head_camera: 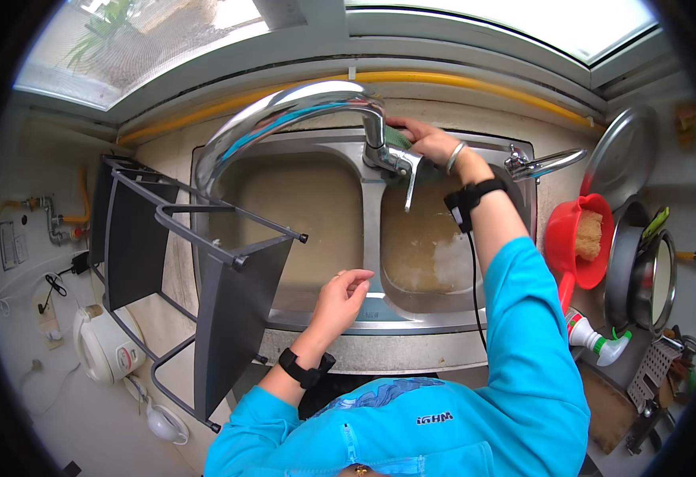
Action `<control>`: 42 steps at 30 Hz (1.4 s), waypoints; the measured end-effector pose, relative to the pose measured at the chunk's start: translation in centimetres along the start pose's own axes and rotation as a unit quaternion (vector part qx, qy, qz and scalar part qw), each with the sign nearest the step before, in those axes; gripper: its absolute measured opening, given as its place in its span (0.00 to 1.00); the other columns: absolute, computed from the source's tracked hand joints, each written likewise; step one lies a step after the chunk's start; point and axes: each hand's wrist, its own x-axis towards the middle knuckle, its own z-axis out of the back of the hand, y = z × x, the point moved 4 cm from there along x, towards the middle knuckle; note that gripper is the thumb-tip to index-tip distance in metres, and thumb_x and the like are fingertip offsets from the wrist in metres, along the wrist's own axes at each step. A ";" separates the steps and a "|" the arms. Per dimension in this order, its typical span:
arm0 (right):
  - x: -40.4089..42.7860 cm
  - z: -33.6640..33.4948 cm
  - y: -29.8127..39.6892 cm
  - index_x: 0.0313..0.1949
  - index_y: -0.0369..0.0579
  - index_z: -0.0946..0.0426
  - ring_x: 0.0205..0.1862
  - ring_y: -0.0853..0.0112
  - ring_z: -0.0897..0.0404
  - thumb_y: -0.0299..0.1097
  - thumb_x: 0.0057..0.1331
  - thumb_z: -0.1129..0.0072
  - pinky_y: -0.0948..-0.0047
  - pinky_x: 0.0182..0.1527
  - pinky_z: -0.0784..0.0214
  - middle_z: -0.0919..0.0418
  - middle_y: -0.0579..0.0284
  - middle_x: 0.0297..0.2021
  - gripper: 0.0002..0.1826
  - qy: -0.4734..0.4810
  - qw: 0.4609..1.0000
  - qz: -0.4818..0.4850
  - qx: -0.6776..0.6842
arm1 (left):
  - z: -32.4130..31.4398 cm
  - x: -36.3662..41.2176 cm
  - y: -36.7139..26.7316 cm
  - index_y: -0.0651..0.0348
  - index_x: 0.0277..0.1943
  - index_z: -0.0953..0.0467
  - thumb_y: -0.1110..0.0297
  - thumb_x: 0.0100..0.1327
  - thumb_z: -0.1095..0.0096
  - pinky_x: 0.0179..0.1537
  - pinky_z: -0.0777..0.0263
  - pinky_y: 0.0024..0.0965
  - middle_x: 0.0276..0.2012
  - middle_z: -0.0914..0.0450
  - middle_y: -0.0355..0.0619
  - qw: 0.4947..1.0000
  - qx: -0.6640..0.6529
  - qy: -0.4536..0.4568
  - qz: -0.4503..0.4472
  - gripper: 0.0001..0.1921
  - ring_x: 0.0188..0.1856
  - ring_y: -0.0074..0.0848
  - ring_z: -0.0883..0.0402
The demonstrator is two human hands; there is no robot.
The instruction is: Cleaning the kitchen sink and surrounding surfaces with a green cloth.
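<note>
My right hand (434, 143) reaches behind the chrome faucet (374, 140) at the back of the double sink. Its fingers are on a green scouring pad or cloth (396, 138), partly hidden by the faucet. My left hand (343, 298) hovers over the front of the steel sink divider (373, 238), loosely curled with nothing in it. Murky water stands in the left basin (306, 220). Brownish water with a pale cloudy patch lies in the right basin (422, 256).
A dark grey two-tier rack (243, 298) leans over the sink's left side, near a white kettle-like appliance (106, 346). To the right are a red ladle (553, 238) holding a sponge (589, 235), metal pots (625, 262), a spray bottle (592, 340) and a second small tap (547, 166).
</note>
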 end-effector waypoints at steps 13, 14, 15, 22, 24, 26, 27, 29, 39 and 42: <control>-6.1 -7.1 -4.8 0.55 0.46 0.41 0.45 0.48 0.29 0.14 0.49 0.64 0.63 0.48 0.37 0.26 0.44 0.39 0.31 -0.271 0.948 0.093 -0.140 | -2.1 1.4 -2.0 0.65 0.44 0.27 0.73 0.59 0.49 0.39 0.34 0.20 0.35 0.27 0.41 0.999 0.007 0.033 -0.024 0.10 0.35 0.18 0.28; -6.6 -8.3 -4.9 0.56 0.46 0.42 0.47 0.53 0.29 0.13 0.48 0.64 0.66 0.50 0.39 0.26 0.45 0.41 0.32 -0.213 0.948 0.148 -0.183 | -2.3 1.3 -2.0 0.65 0.44 0.27 0.73 0.59 0.49 0.39 0.34 0.20 0.35 0.27 0.41 0.999 0.009 0.041 -0.021 0.10 0.35 0.18 0.27; -7.3 -9.7 -4.5 0.57 0.46 0.43 0.49 0.59 0.29 0.12 0.48 0.64 0.70 0.53 0.40 0.27 0.47 0.43 0.33 -0.153 0.941 0.201 -0.223 | -2.5 1.3 -2.0 0.65 0.44 0.27 0.73 0.59 0.49 0.39 0.34 0.20 0.35 0.27 0.41 0.999 0.010 0.044 -0.022 0.10 0.35 0.18 0.27; -9.9 1.0 -8.4 0.47 0.43 0.29 0.45 0.58 0.26 0.19 0.51 0.60 0.66 0.50 0.36 0.23 0.49 0.39 0.22 -0.303 0.903 -0.131 -0.273 | -2.6 0.7 -3.2 0.65 0.44 0.27 0.73 0.60 0.49 0.39 0.33 0.20 0.35 0.26 0.41 0.998 0.027 0.051 -0.037 0.11 0.35 0.18 0.27; -11.7 3.7 -12.7 0.52 0.51 0.34 0.49 0.54 0.29 0.29 0.55 0.53 0.61 0.53 0.39 0.31 0.44 0.49 0.22 -0.443 0.757 -0.352 -0.326 | -2.6 0.4 -2.9 0.65 0.44 0.27 0.73 0.60 0.49 0.39 0.33 0.20 0.35 0.26 0.41 0.998 0.042 0.046 -0.028 0.10 0.36 0.18 0.27; -10.6 0.0 -13.5 0.54 0.53 0.36 0.49 0.54 0.30 0.30 0.54 0.52 0.62 0.53 0.40 0.34 0.44 0.52 0.24 -0.410 0.744 -0.349 -0.396 | -2.6 0.2 -1.6 0.63 0.43 0.26 0.70 0.58 0.48 0.41 0.31 0.25 0.37 0.25 0.46 0.999 0.010 0.046 -0.006 0.11 0.38 0.25 0.24; -10.0 -2.5 -13.4 0.55 0.55 0.39 0.49 0.53 0.30 0.30 0.54 0.51 0.62 0.54 0.40 0.37 0.43 0.54 0.27 -0.372 0.725 -0.344 -0.466 | -2.6 0.0 -1.0 0.63 0.43 0.26 0.70 0.58 0.48 0.41 0.31 0.25 0.37 0.25 0.46 0.999 0.011 0.042 -0.004 0.11 0.38 0.25 0.24; -9.0 -6.7 -12.3 0.49 0.54 0.30 0.42 0.54 0.26 0.31 0.49 0.45 0.64 0.49 0.36 0.28 0.45 0.45 0.23 -0.220 0.775 -0.237 -0.543 | -2.8 -0.2 0.1 0.63 0.43 0.26 0.70 0.59 0.48 0.40 0.31 0.25 0.37 0.25 0.45 0.998 -0.017 0.056 0.013 0.11 0.37 0.23 0.25; -11.0 -1.7 -2.2 0.33 0.43 0.25 0.35 0.66 0.26 0.28 0.46 0.44 0.73 0.40 0.34 0.26 0.55 0.31 0.12 -0.440 0.874 0.167 -0.124 | -2.0 -0.5 -0.5 0.64 0.43 0.26 0.70 0.59 0.48 0.40 0.32 0.24 0.34 0.23 0.44 0.997 -0.060 0.050 0.009 0.11 0.35 0.22 0.25; -8.8 -1.9 0.9 0.40 0.48 0.28 0.40 0.59 0.29 0.28 0.48 0.44 0.67 0.41 0.34 0.29 0.55 0.35 0.16 -0.459 0.792 0.210 -0.343 | -2.9 -0.7 -0.9 0.64 0.43 0.26 0.70 0.59 0.49 0.40 0.32 0.24 0.34 0.23 0.44 0.996 -0.053 0.065 0.005 0.11 0.36 0.21 0.25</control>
